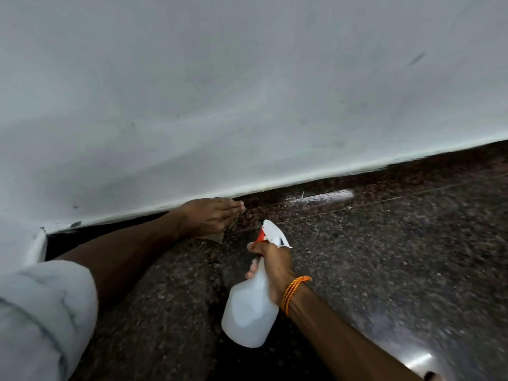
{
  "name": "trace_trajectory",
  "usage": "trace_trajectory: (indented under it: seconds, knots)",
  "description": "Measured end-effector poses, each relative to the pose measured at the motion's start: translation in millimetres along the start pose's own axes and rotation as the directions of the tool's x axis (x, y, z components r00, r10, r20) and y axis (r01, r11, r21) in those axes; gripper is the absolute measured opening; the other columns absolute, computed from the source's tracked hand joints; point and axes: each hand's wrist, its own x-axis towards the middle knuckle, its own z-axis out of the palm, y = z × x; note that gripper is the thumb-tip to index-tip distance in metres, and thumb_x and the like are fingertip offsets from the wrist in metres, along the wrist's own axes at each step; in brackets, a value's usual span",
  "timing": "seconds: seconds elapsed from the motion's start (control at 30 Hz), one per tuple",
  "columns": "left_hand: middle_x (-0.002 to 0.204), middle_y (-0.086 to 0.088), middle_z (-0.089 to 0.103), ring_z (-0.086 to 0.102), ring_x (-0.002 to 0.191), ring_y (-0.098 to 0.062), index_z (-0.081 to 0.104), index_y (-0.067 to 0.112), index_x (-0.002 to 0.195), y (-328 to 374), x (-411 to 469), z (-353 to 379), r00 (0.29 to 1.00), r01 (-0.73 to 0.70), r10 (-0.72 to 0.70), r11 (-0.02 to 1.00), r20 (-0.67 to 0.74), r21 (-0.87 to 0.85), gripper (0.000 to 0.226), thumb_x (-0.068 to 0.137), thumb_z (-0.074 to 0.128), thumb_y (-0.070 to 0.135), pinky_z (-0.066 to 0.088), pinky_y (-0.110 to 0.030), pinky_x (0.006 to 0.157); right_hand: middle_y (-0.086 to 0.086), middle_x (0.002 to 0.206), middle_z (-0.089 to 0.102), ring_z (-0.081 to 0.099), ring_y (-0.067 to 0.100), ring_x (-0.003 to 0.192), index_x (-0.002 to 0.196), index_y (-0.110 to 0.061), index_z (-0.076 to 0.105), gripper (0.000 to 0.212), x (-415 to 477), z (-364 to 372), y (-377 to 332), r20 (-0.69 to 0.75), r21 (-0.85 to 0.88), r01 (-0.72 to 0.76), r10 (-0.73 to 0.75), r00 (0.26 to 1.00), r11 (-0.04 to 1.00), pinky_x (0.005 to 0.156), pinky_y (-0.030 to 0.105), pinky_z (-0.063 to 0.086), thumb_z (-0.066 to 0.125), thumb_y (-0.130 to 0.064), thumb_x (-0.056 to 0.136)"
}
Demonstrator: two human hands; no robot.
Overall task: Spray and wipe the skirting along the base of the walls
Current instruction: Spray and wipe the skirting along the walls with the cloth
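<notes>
A dark speckled stone skirting (357, 177) runs along the foot of the white wall (247, 92). My left hand (210, 217) lies with straight fingers against the skirting, pressing a small brownish cloth (215, 237) whose corner shows under the palm. My right hand (275, 266) grips the neck of a white spray bottle (248, 309); its white nozzle (272, 229) with a red trigger points toward the skirting just right of the left hand. A wet, shiny streak (321, 196) lies on the skirting further right.
The floor (384, 257) is the same dark speckled stone and glossy. A white wall corner or frame edge (37, 248) juts out at the lower left. An orange thread band (292, 291) circles my right wrist.
</notes>
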Motion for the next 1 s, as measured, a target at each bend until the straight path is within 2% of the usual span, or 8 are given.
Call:
trace_trajectory:
  seconds: [0.1,0.2,0.37,0.43,0.6,0.8,0.9,1.0]
  knots:
    - [0.128,-0.016,0.065,0.060,0.122,-0.025,0.072,-0.001,0.115,0,19,6,0.997,-0.057,0.058,0.998,0.042,-0.017,0.033,0.089,0.054,0.009,0.050,-0.034,0.101,0.007,0.045,0.045,0.043,0.019,0.038,0.120,0.001,0.064,0.031,-1,-4,-6,-0.011,-0.002,0.020,-0.020,1.000,1.000,0.043,0.026,0.042,0.059,-0.002,0.089]
    - [0.130,-0.019,0.063,0.058,0.125,-0.029,0.068,-0.005,0.118,3,-17,5,0.995,-0.001,0.006,0.999,0.104,-0.041,0.051,0.101,0.020,0.001,0.048,-0.038,0.104,0.009,0.047,0.045,0.042,0.020,0.039,0.112,0.001,0.066,0.023,0,-8,-10,-0.003,0.009,0.016,-0.016,1.000,1.000,0.045,0.027,0.042,0.058,-0.002,0.090]
    - [0.144,-0.024,0.048,0.003,0.151,-0.032,0.044,-0.010,0.134,13,-96,23,0.961,0.076,-0.095,0.994,0.261,0.081,0.047,0.109,0.019,0.020,0.009,-0.040,0.123,0.007,0.046,0.047,0.043,0.019,0.038,0.124,-0.001,0.063,0.035,3,-6,-8,0.011,0.008,0.011,-0.011,1.000,1.000,0.045,0.026,0.043,0.059,-0.002,0.089]
    - [0.150,-0.022,0.042,0.013,0.150,-0.031,0.037,-0.009,0.143,8,-84,26,0.989,0.065,-0.078,0.993,0.129,0.100,0.048,0.106,0.028,0.019,0.010,-0.040,0.124,0.007,0.046,0.047,0.044,0.018,0.039,0.123,0.002,0.064,0.034,5,-1,-6,0.014,-0.007,0.008,-0.008,1.000,1.000,0.046,0.026,0.043,0.059,-0.002,0.089]
    - [0.134,-0.019,0.060,0.057,0.127,-0.026,0.064,-0.005,0.124,-7,-24,-1,1.000,0.012,-0.013,0.995,-0.013,-0.098,0.044,0.100,0.036,0.019,0.048,-0.037,0.103,0.009,0.047,0.045,0.043,0.019,0.039,0.111,0.002,0.067,0.023,2,15,-5,0.028,-0.064,0.009,-0.007,1.000,0.998,0.048,0.028,0.042,0.058,-0.002,0.091]
    - [0.127,-0.020,0.064,0.062,0.119,-0.029,0.069,-0.007,0.115,8,-80,-12,0.985,0.110,-0.079,0.972,0.151,-0.208,0.065,0.110,0.012,0.025,0.053,-0.037,0.098,0.008,0.046,0.047,0.042,0.020,0.039,0.108,0.002,0.068,0.021,-5,27,-5,0.075,-0.068,0.039,-0.034,0.997,0.997,0.046,0.028,0.042,0.057,-0.001,0.090]
    - [0.121,-0.017,0.068,0.067,0.112,-0.028,0.073,-0.005,0.108,24,-121,-27,0.955,0.237,-0.196,0.955,0.221,-0.180,0.046,0.100,0.032,0.013,0.053,-0.036,0.095,0.007,0.046,0.045,0.042,0.018,0.039,0.099,-0.002,0.068,0.014,-8,34,3,0.084,-0.090,0.012,-0.005,0.996,0.996,0.046,0.026,0.041,0.058,-0.001,0.089]
    - [0.126,-0.018,0.065,0.064,0.117,-0.030,0.070,-0.005,0.114,47,-166,-45,0.853,0.466,-0.410,0.876,0.322,-0.120,0.046,0.084,0.038,0.007,0.036,-0.035,0.111,0.008,0.047,0.045,0.043,0.018,0.040,0.095,-0.003,0.070,0.012,-12,50,19,0.138,-0.147,-0.031,0.052,0.989,0.989,0.047,0.026,0.042,0.059,-0.003,0.089]
